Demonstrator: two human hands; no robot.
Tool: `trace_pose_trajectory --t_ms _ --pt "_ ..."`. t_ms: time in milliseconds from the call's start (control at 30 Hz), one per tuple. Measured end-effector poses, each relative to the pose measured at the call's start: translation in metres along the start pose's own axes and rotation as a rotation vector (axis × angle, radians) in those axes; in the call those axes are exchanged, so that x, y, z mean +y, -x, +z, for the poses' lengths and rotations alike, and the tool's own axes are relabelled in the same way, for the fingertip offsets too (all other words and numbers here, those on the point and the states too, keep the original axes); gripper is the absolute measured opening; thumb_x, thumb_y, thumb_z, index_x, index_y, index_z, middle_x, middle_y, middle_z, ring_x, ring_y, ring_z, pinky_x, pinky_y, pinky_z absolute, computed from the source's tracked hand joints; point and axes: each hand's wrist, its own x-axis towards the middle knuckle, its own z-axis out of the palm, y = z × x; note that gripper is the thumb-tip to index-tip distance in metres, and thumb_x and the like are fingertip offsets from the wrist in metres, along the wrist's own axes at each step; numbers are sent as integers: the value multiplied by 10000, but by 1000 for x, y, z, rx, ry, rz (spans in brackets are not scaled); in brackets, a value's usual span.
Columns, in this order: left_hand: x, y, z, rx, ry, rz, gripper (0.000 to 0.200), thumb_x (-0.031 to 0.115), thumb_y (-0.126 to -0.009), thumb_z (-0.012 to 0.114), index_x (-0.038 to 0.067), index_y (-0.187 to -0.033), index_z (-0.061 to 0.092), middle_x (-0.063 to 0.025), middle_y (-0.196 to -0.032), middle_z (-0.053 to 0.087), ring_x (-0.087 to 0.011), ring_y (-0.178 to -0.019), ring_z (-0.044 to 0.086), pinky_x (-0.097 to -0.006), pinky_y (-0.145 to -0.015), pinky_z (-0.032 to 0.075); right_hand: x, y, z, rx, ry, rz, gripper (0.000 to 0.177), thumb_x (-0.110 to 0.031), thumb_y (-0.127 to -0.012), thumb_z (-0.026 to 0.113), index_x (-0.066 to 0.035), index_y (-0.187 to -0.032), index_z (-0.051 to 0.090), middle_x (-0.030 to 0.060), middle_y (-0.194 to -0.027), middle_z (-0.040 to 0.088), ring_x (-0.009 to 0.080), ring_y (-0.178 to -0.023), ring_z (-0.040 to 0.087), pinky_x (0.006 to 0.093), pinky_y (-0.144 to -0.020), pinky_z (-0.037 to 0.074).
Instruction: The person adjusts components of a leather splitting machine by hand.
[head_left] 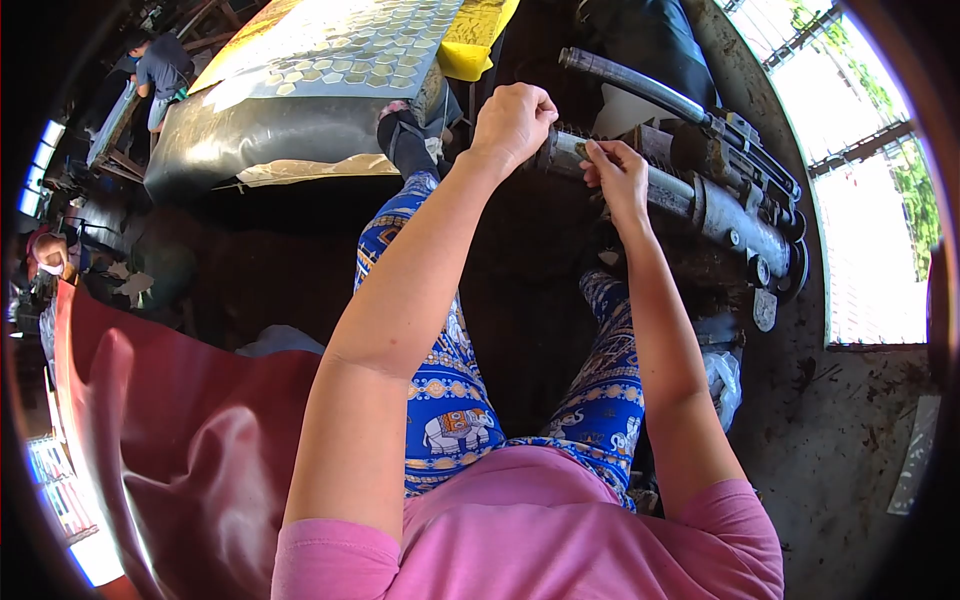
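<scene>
My left hand [513, 122] is closed, its fingertips pressed together just beyond the end of a metal cylinder arm [672, 192]. What those fingers hold, if anything, is hidden. Above that same arm, close to its tip, my right hand [618, 178] pinches something small and brownish between thumb and forefinger, too small to name. The arm belongs to a worn metal machine [745, 225] on the right, with a round wheel [795, 262] at its far end. A second metal bar [635, 85] slants above it.
Left of my hands, a grey sheet with hexagon patches [350, 65] and yellow material [468, 45] lie over a dark padded roll [250, 135]. Dark red sheet material [210, 440] spreads at lower left. A bright window [870, 190] is at right. A person [165, 70] bends over a bench far left.
</scene>
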Motion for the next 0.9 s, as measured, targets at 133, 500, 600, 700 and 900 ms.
trace_pose_trajectory --t_ms 133,500,600,700,900 --pt "-2 -3 10 -33 -26 16 108 130 -830 673 51 -883 724 -129 -801 709 -265 -754 690 -344 -740 534 -1 -4 0 -1 -116 55 233 -176 -899 662 49 -954 636 108 -701 665 97 -522 572 234 -473 453" --pt "-4 -15 38 -253 -238 244 265 220 -719 793 149 -965 727 -60 -1075 642 -264 -1115 531 -430 -954 463 -1 -17 -4 -100 -93 48 239 -198 -933 618 40 -946 628 97 -680 647 89 -469 526 228 -412 396" --pt "-2 -14 36 -254 -214 250 271 231 -707 794 130 -947 720 -66 -1045 636 -271 -1103 524 -419 -954 461 -4 -19 -6 -143 -77 43 253 -214 -943 603 38 -933 630 86 -666 635 85 -463 521 222 -400 381" --pt "-6 -15 39 -240 -189 281 247 214 -712 777 104 -923 711 -78 -1004 636 -282 -1081 522 -405 -949 459 -5 -21 -9 -172 -51 40 264 -226 -950 591 35 -929 627 83 -667 629 85 -470 534 217 -399 392" --pt "-11 -19 40 -234 -247 333 207 196 -743 752 87 -912 703 -85 -1011 632 -287 -1077 521 -401 -948 454 -14 -12 -9 -190 -120 23 225 -184 -956 571 35 -1002 596 96 -741 643 110 -523 596 240 -449 498"
